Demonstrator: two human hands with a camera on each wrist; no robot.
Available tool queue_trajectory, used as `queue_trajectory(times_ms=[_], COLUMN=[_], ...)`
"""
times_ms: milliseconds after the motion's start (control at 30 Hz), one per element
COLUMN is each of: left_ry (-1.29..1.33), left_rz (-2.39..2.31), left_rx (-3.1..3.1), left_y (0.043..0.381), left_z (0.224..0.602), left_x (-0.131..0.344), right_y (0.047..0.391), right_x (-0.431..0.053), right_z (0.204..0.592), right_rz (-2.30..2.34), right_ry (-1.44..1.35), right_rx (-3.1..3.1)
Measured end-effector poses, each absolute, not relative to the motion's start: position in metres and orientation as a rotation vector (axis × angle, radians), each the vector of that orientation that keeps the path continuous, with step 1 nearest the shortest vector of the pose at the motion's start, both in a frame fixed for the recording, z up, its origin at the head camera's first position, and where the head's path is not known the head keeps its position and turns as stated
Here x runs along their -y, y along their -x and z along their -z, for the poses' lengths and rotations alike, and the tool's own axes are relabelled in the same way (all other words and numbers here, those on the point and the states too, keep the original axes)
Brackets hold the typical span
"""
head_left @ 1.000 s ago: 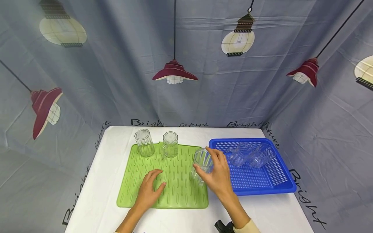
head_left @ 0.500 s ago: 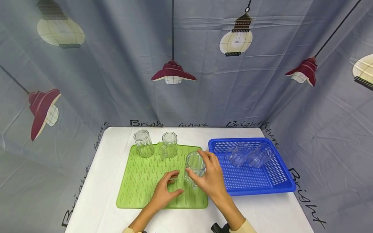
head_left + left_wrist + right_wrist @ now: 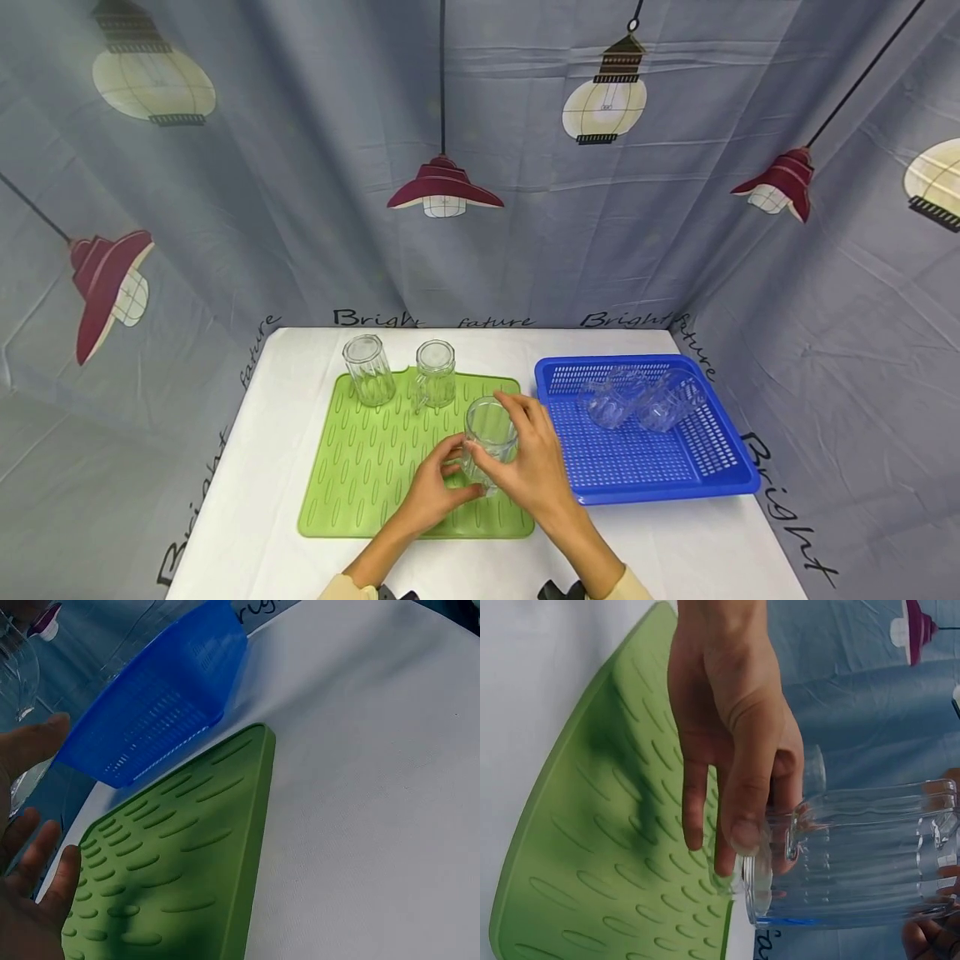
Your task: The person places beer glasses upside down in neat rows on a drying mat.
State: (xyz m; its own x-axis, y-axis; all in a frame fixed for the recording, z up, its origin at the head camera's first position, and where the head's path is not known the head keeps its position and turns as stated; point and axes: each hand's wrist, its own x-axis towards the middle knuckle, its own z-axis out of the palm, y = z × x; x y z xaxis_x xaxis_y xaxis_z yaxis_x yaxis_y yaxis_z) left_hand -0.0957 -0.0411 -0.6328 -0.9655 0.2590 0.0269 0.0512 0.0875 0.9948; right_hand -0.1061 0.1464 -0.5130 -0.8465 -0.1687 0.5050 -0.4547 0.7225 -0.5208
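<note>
The right hand [image 3: 528,467] holds a clear glass [image 3: 492,427] by its upper end, thumb and fingers pinching the edge, over the right part of the green mat [image 3: 360,475]. The left hand [image 3: 437,493] is half open beside the lower part of this glass, its fingers loosely parted; whether it touches, I cannot tell. Two more glasses [image 3: 437,375] stand at the far side of the mat. To the right, the blue basket [image 3: 637,462] contains clear glassware [image 3: 663,408], lying close together near its far wall.

Curtained booth (lamp-print cloth [image 3: 330,233], white table [image 3: 262,467])
</note>
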Motion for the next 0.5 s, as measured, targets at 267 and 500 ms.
queue_trajectory(times_ms=[267,500], left_ry=[-0.370,-0.386], left_rz=[-1.946,-1.944], left_rx=[-2.198,-2.224], left_y=[0.0954,0.0944], left_z=[0.6308,0.6303], left_x=[0.0370,0.0378], right_y=[0.1019,0.1009], right_x=[-0.1441,-0.1437], right_z=[0.5125,0.5141], right_rz=[-0.911,-0.895], right_ry=[-0.505,-0.514], right_rx=[2.521,2.515])
